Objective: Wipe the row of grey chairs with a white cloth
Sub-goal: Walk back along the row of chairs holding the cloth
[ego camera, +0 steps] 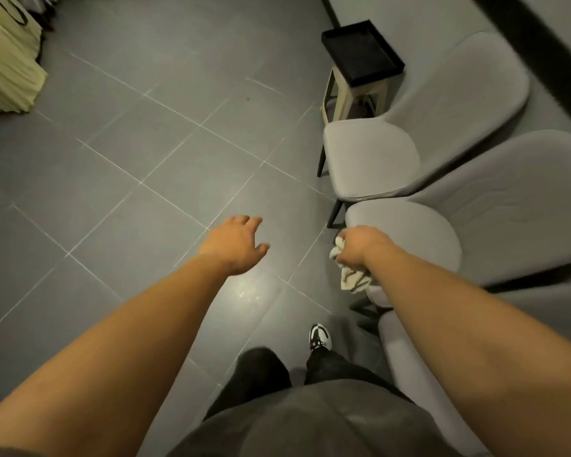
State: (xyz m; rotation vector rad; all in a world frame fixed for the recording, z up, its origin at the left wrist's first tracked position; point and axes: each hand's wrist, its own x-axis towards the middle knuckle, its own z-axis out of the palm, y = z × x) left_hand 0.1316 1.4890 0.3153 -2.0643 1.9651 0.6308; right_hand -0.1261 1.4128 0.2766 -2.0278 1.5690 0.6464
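- Grey floor tiles (139, 133) fill the room, with grey chairs (406, 159) lined up along the right wall.
- Past the farthest chair, a black tray (360, 54) sits on a stool (343, 97).
- Right hand (360, 247) is clenched around a bunched white cloth (351, 277) at the front edge of the middle chair's seat (419, 235).
- Left hand (236, 244) hangs over the floor, fingers loosely spread, holding nothing.

Most of the white cloth (351, 277) is bunched up inside the right hand (360, 247), whose fingers curl out of sight. The nearest grey chair (409, 374) sits mostly behind that forearm, and the yellowish fabric (7, 67) is cropped at the left edge.
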